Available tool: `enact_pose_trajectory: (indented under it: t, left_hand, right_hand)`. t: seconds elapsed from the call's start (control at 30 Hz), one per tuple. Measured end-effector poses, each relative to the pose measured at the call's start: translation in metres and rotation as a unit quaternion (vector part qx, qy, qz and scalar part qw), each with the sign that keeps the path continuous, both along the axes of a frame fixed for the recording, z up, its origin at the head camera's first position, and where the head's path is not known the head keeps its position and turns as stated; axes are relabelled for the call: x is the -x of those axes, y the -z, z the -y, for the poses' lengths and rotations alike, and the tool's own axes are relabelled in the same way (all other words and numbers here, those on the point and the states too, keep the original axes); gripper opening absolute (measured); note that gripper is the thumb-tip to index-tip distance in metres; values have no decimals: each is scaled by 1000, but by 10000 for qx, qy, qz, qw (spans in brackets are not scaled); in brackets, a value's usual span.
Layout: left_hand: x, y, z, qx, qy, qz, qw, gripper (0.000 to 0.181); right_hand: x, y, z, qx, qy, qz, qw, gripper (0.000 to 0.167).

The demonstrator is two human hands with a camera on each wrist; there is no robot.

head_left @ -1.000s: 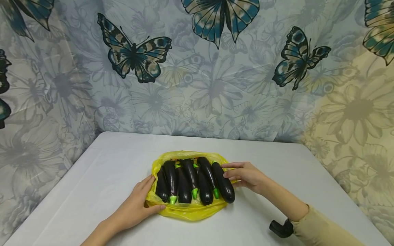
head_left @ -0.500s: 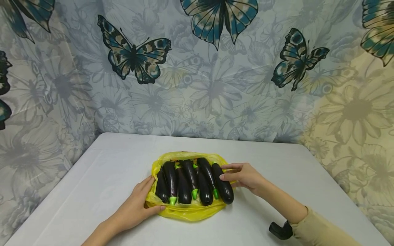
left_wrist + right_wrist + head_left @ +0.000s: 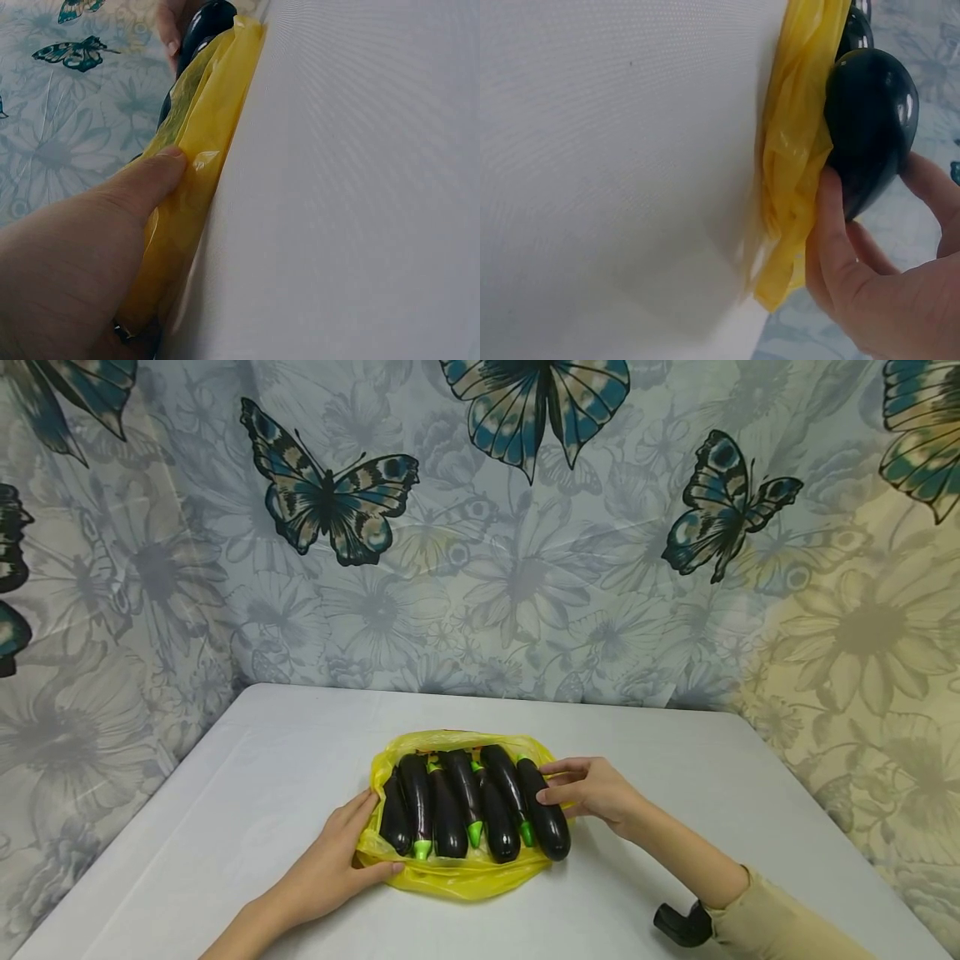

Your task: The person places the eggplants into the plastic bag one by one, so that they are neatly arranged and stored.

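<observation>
A yellow plastic bag lies spread on the table with several dark, glossy eggplants side by side in it, some with green stem ends towards me. My left hand holds the bag's left side, fingers at its left edge and thumb on its near rim; the left wrist view has that thumb pressing the yellow plastic. At the bag's right edge, my right hand grips the rightmost eggplant, whose near end reaches past the bag's rim. In the right wrist view, thumb and fingers sit on opposite sides of it.
A white table bears the bag. Behind it hangs a cloth printed with butterflies and flowers. A black curved device sits by the right sleeve.
The right thumb has shifted left onto the rightmost eggplant, and that eggplant's near end has moved slightly left. My left hand and the bag have stayed in place.
</observation>
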State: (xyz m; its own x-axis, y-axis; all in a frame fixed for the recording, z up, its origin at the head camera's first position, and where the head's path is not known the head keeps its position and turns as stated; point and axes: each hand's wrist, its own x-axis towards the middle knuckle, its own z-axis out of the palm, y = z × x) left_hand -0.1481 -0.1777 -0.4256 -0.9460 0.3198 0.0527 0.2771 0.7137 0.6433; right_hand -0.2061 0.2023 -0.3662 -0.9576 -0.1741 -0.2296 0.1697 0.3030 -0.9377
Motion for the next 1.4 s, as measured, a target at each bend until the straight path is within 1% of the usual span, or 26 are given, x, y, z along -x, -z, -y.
enact_pose_trajectory:
  t: [0.2,0.47,0.63,0.77,0.87,1.0,1.1,1.23,1.3,1.4]
  left_hand:
    - [0,0,0,-11,0,7,10000,114]
    - [0,-1,-1,7,6,-14,10000,114]
    - [0,0,-1,31,-2,10,10000,114]
    - [0,0,-1,29,-2,20,10000,114]
    - [1,1,0,28,-9,3,10000,115]
    - [1,2,0,37,-13,-9,10000,115]
    - [1,2,0,32,11,-22,10000,115]
    - [1,3,1,23,40,-75,10000,114]
    - [1,3,0,20,46,-91,9999,114]
    - [1,3,1,13,45,-90,9999,113]
  right_hand:
    - [2,0,1,-18,52,-57,10000,54]
    - [3,-1,3,-21,97,-10,10000,48]
    - [1,0,-1,66,-140,22,9999,50]
    - [-2,-1,-9,-96,-578,-70,9983,58]
    - [-4,-3,-12,-214,-766,-180,9967,63]
    - [-7,-3,-12,-47,-706,-269,9971,64]
    - [-10,-3,-11,89,-616,-339,9975,61]
    - [-11,-2,-10,14,-568,-482,9972,55]
    - [-12,-2,-11,-51,-619,-535,9966,56]
    - [-12,-3,-12,-74,-808,-529,9953,60]
